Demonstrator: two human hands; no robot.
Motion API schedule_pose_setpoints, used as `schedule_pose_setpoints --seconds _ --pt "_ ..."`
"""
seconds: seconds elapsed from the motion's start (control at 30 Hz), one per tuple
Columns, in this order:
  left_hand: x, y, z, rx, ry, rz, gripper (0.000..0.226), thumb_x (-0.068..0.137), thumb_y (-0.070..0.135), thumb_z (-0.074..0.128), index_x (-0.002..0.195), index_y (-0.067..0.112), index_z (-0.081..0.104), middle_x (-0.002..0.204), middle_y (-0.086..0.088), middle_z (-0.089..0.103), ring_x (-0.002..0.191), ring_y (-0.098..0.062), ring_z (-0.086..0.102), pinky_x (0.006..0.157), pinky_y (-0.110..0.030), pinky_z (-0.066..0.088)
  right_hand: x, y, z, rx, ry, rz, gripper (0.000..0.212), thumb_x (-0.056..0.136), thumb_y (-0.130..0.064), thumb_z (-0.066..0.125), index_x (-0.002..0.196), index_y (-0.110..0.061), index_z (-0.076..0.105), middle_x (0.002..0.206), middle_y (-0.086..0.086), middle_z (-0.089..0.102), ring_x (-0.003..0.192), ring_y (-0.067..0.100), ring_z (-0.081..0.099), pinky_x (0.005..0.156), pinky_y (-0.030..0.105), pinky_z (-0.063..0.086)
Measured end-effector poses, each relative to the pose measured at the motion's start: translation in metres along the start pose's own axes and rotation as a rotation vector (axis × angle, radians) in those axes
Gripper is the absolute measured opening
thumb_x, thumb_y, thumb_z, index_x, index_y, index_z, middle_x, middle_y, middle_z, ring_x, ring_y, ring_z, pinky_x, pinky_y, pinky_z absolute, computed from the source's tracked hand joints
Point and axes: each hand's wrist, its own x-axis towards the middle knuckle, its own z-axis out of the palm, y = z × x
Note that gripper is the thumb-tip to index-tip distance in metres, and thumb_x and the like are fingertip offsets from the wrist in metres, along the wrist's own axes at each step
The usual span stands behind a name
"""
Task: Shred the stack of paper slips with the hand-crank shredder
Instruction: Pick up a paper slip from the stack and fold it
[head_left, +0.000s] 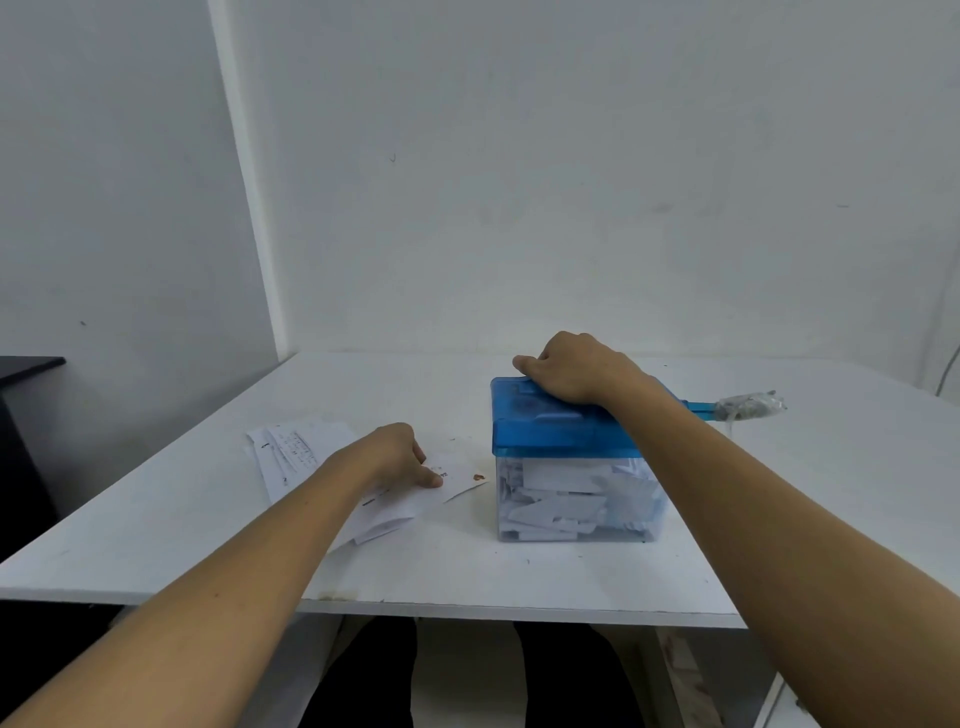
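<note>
The hand-crank shredder (550, 431) stands right of centre on the white table (467, 571): a blue lid on a clear bin (571, 504) holding white paper shreds. Its crank handle (748, 406) sticks out to the right, wrapped in clear plastic. My right hand (571, 371) lies palm-down on the far part of the blue lid, fingers curled over its back edge. The white paper slips (311, 457) lie spread to the left of the shredder. My left hand (400, 452) rests on them, fingertips pinching the top slip (457, 480).
A white wall runs right behind the table. A dark piece of furniture (26, 395) stands off the table's left side. My dark-clothed legs (467, 675) show under the near table edge. A thin cable (948, 374) hangs at the far right.
</note>
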Motion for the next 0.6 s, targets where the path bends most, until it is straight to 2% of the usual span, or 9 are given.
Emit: schedule_pose_setpoints --seconds 0.1,0.2,0.3,0.37,0.43,0.5,0.6 --pt "-0.002 -0.002 -0.001 -0.058 -0.049 -0.012 0.059 0.086 0.044 0.077 0.133 0.011 0.059 0.126 -0.002 0.062 0.107 -0.020 0.058 0.094 -0.030 0.049 -0.001 0.000 -0.002 0.042 0.013 -0.018 0.051 0.099 -0.048 0.046 0.060 -0.017 0.036 0.065 0.000 0.045 0.062 0.021 0.044 0.063 0.033 0.036" --pt "-0.004 -0.003 -0.007 -0.099 -0.068 0.008 0.047 0.088 0.041 0.075 0.126 0.017 0.063 0.113 0.002 0.061 0.101 -0.018 0.058 0.091 -0.031 0.049 -0.002 0.000 -0.004 0.112 0.024 -0.049 0.051 0.098 -0.042 0.049 0.057 -0.018 0.029 0.059 0.000 0.036 0.060 0.020 0.034 0.062 0.033 0.031" --pt "-0.006 -0.003 -0.016 -0.198 -0.022 0.064 0.030 0.090 0.037 0.074 0.112 0.019 0.066 0.103 0.001 0.064 0.089 -0.014 0.059 0.077 -0.028 0.046 -0.005 0.000 -0.004 0.126 0.039 -0.063 0.047 0.098 -0.042 0.049 0.062 -0.014 0.040 0.063 0.004 0.043 0.063 0.021 0.038 0.063 0.034 0.033" --pt "-0.011 0.001 -0.027 -0.279 0.037 0.112 0.021 0.093 0.031 0.071 0.106 0.017 0.064 0.102 0.001 0.065 0.085 -0.012 0.058 0.071 -0.026 0.044 -0.006 0.000 -0.004 0.129 0.032 -0.069 0.046 0.098 -0.043 0.049 0.072 -0.005 0.057 0.072 0.013 0.057 0.066 0.021 0.045 0.065 0.035 0.039" --pt "-0.016 0.007 -0.040 -0.345 0.120 0.149 0.014 0.095 0.027 0.068 0.102 0.016 0.064 0.098 0.002 0.063 0.082 -0.010 0.057 0.067 -0.024 0.043 -0.004 0.001 -0.003 0.127 0.027 -0.081 0.044 0.098 -0.043 0.049 0.094 -0.004 0.069 0.092 0.012 0.069 0.074 0.019 0.057 0.072 0.035 0.048" --pt "-0.022 0.013 -0.053 -0.398 0.211 0.190 0.013 0.094 0.026 0.067 0.100 0.015 0.063 0.098 0.000 0.063 0.082 -0.012 0.056 0.068 -0.026 0.043 -0.007 0.001 -0.004 0.136 0.018 -0.100 0.035 0.098 -0.043 0.051 0.105 -0.014 0.069 0.106 0.003 0.069 0.089 0.017 0.062 0.083 0.036 0.052" --pt "-0.032 0.025 -0.074 -0.521 0.326 0.269 0.015 0.093 0.029 0.070 0.097 0.017 0.061 0.095 0.001 0.065 0.078 -0.013 0.055 0.066 -0.027 0.040 -0.013 -0.002 -0.010 0.255 0.018 -0.153 0.030 0.096 -0.042 0.057 0.116 -0.022 0.067 0.116 -0.004 0.065 0.101 0.013 0.058 0.083 0.029 0.043"
